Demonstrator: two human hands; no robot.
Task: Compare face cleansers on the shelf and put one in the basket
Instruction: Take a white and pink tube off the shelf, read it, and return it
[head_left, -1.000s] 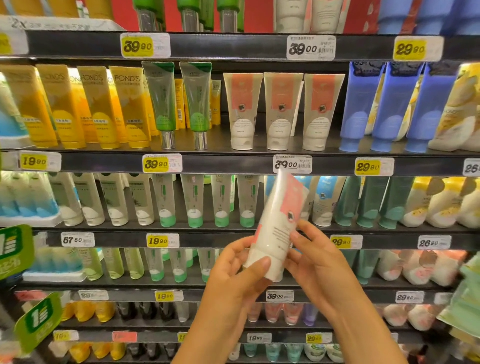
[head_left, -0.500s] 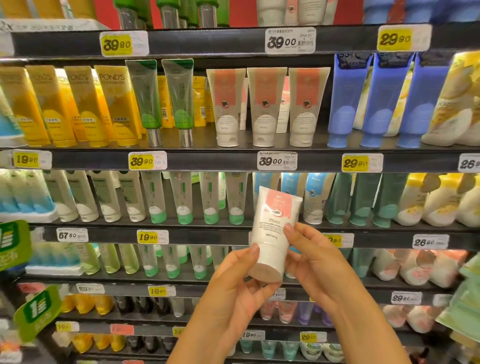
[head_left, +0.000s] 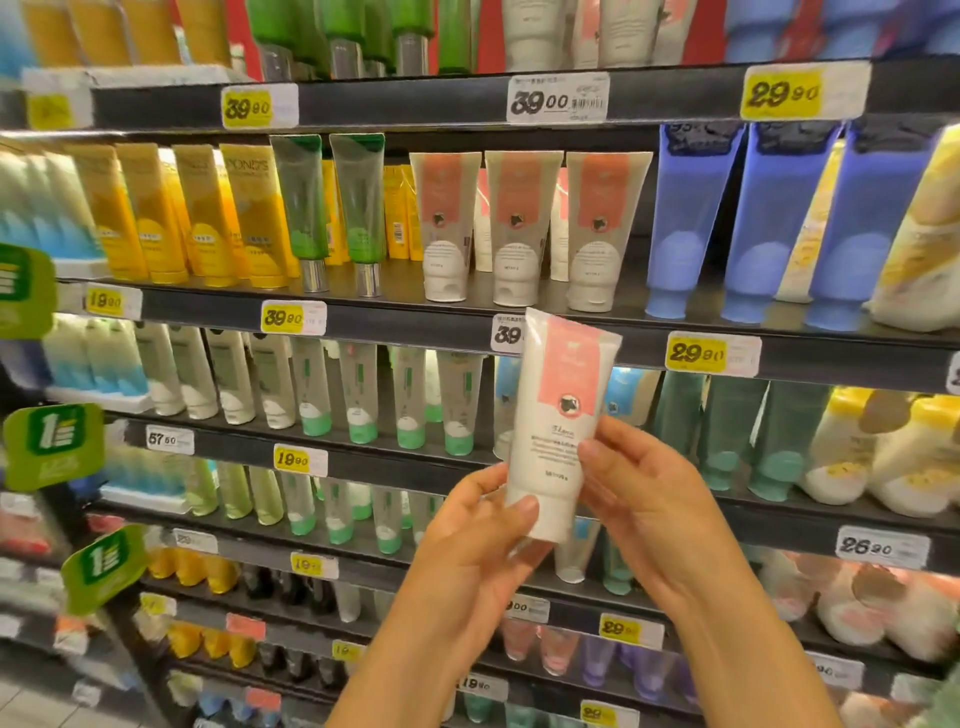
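I have both hands up in front of the shelf (head_left: 415, 325), clamped on one white cleanser tube (head_left: 558, 426) with a pink panel and a small cow mark. My left hand (head_left: 480, 540) grips the cap end from below, thumb across the front; my right hand (head_left: 644, 499) pinches the right edge of the tube — fingertips on its printed text. The tube stands cap down, tilted slightly right, covering part of a 39 price tag (head_left: 506, 334). Three matching tubes (head_left: 524, 228) stand on the shelf just above it.
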